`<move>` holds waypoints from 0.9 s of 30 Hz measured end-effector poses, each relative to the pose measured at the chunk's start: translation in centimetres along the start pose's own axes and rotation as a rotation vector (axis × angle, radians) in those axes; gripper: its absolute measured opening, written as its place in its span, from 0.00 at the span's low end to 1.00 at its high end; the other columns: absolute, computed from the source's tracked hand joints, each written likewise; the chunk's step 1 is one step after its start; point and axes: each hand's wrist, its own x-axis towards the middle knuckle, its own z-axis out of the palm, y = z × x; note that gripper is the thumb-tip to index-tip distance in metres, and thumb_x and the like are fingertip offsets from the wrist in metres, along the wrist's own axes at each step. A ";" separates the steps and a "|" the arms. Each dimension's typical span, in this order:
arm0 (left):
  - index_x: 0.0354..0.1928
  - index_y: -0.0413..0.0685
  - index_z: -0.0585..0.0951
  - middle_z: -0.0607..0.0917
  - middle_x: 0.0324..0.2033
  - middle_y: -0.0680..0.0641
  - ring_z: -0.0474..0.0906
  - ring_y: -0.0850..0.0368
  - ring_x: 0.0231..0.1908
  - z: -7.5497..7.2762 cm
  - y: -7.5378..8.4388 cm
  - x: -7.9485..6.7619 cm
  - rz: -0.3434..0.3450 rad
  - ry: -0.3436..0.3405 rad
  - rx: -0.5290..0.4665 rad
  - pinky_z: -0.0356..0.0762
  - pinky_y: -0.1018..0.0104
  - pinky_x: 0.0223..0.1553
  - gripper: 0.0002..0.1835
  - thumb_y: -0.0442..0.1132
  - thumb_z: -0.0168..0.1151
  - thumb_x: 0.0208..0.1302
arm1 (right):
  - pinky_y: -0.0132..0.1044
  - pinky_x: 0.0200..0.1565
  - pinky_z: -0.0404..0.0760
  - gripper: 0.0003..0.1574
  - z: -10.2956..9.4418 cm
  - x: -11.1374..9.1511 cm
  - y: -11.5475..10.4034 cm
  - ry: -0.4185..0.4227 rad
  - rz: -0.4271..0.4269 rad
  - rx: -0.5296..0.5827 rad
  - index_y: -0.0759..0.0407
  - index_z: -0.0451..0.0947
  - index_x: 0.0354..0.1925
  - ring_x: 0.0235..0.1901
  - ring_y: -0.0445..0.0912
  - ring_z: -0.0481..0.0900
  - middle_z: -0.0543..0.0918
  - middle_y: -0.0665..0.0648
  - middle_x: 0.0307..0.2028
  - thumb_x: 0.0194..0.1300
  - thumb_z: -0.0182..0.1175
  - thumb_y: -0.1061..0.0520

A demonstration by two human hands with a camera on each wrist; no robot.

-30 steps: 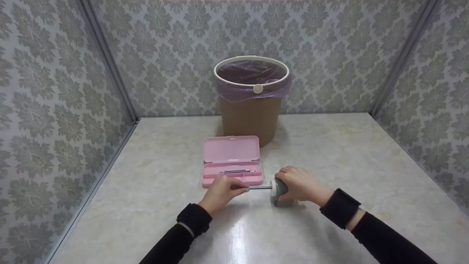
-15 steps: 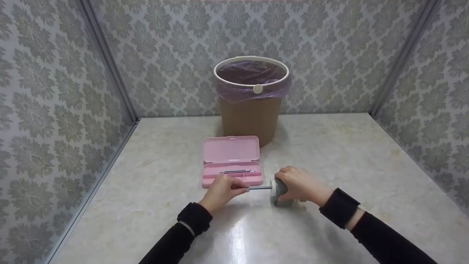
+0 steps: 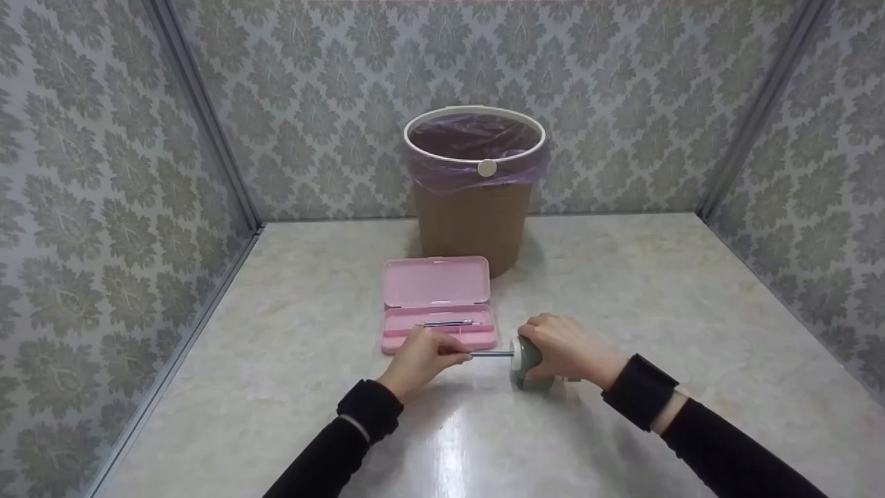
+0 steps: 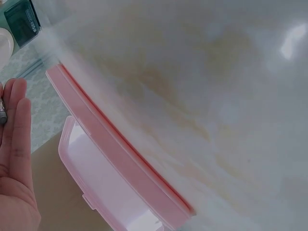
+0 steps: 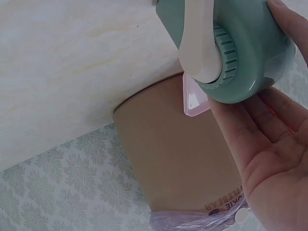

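Observation:
A pencil [image 3: 492,354] lies level between my hands, its right end in the white front of a green crank pencil sharpener [image 3: 531,361]. My left hand [image 3: 423,360] pinches the pencil by its left part; the pencil's grey end [image 4: 3,116] shows at the edge of the left wrist view. With curled fingers and thumb, my right hand [image 3: 563,348] grips the sharpener body from above and behind. Its white crank handle [image 5: 199,43] faces the right wrist camera, free of the fingers. Behind my left hand sits an open pink pencil case [image 3: 435,282], holding pencils [image 3: 448,323].
A brown trash bin [image 3: 470,221] lined with a purple bag [image 3: 449,176] stands behind the pencil case. Patterned wall panels [image 3: 332,104] enclose the pale marbled tabletop [image 3: 311,277] at the back and both sides.
My left hand and wrist have shifted very slightly right, toward the sharpener. My right hand keeps nearly the same place, and the pencil stays in the sharpener.

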 end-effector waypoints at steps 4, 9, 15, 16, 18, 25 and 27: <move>0.38 0.42 0.92 0.93 0.34 0.44 0.90 0.58 0.35 0.1 0.1 0.0 0.006 0.003 -0.014 0.86 0.74 0.39 0.05 0.34 0.73 0.61 | 0.41 0.35 0.82 0.27 -0.1 0.0 0.0 0.003 -0.003 -0.002 0.63 0.82 0.41 0.31 0.47 0.79 0.85 0.57 0.33 0.46 0.82 0.52; 0.38 0.41 0.92 0.93 0.34 0.44 0.88 0.62 0.34 0.4 0.1 0.3 0.001 0.002 -0.006 0.87 0.71 0.38 0.05 0.34 0.73 0.61 | 0.39 0.33 0.80 0.27 -0.1 -0.1 -0.1 0.022 -0.018 -0.010 0.62 0.82 0.38 0.30 0.47 0.78 0.84 0.56 0.31 0.44 0.83 0.52; 0.39 0.39 0.91 0.93 0.33 0.44 0.87 0.64 0.33 1.1 0.4 0.8 -0.009 -0.019 -0.005 0.87 0.62 0.45 0.07 0.35 0.73 0.62 | 0.39 0.32 0.80 0.26 0.2 0.1 -0.2 0.041 -0.042 -0.012 0.62 0.81 0.37 0.29 0.47 0.78 0.83 0.56 0.29 0.43 0.83 0.53; 0.39 0.39 0.91 0.93 0.33 0.44 0.88 0.62 0.33 1.2 0.4 0.8 -0.012 -0.021 -0.010 0.87 0.62 0.45 0.07 0.35 0.73 0.62 | 0.39 0.32 0.80 0.26 0.2 0.1 -0.2 0.039 -0.044 -0.011 0.62 0.81 0.37 0.29 0.47 0.78 0.84 0.56 0.30 0.43 0.83 0.53; 0.39 0.39 0.91 0.93 0.34 0.43 0.88 0.59 0.34 1.4 0.5 0.9 -0.019 -0.026 -0.029 0.88 0.66 0.40 0.07 0.34 0.73 0.61 | 0.40 0.34 0.81 0.27 0.2 0.1 -0.3 0.033 -0.045 -0.014 0.63 0.81 0.38 0.30 0.48 0.79 0.84 0.56 0.30 0.44 0.83 0.53; 0.38 0.41 0.92 0.93 0.34 0.45 0.88 0.59 0.34 1.6 0.9 1.2 -0.015 -0.027 -0.011 0.85 0.73 0.38 0.06 0.35 0.73 0.61 | 0.41 0.34 0.83 0.29 0.0 0.1 -0.2 0.006 -0.027 -0.037 0.64 0.81 0.40 0.30 0.48 0.79 0.84 0.57 0.31 0.44 0.83 0.52; 0.38 0.41 0.92 0.93 0.33 0.45 0.88 0.59 0.34 1.6 1.0 1.4 -0.018 -0.031 -0.007 0.85 0.72 0.37 0.06 0.35 0.73 0.61 | 0.41 0.34 0.82 0.29 -0.1 0.1 -0.1 0.004 -0.020 -0.029 0.64 0.81 0.39 0.30 0.47 0.79 0.84 0.57 0.31 0.44 0.83 0.52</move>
